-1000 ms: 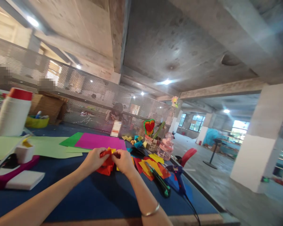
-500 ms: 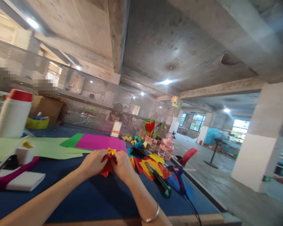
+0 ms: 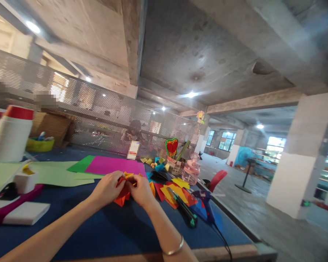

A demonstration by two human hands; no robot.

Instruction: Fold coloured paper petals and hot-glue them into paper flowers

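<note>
Both my hands meet over the middle of a blue-topped table [image 3: 98, 236], fingers bent close together. Folded paper pieces in orange and yellow [image 3: 122, 198] show between and below them. My left hand [image 3: 108, 187] pinches the paper from the left side. Thumb and fingers of my right hand [image 3: 142, 189] are closed on the same folded paper from the right; a silver bangle [image 3: 174, 247] circles that wrist. My fingertips partly hide the folds. Just right of my hands lie loose orange, red and yellow paper pieces [image 3: 177, 193] and a black-and-green utility knife [image 3: 184, 209].
A blue glue gun [image 3: 207, 205] with a cord rests near the right edge. Behind are magenta paper [image 3: 114, 165], light green sheets [image 3: 57, 174] and a pink jar [image 3: 191, 171]. At left stand a white cone-shaped roll [image 3: 9, 138], a white box [image 3: 27, 213] and a power strip's white plug [image 3: 24, 182].
The view has shifted slightly. My fingers have moved a little on the folded paper, and more of its orange part shows between my hands.
</note>
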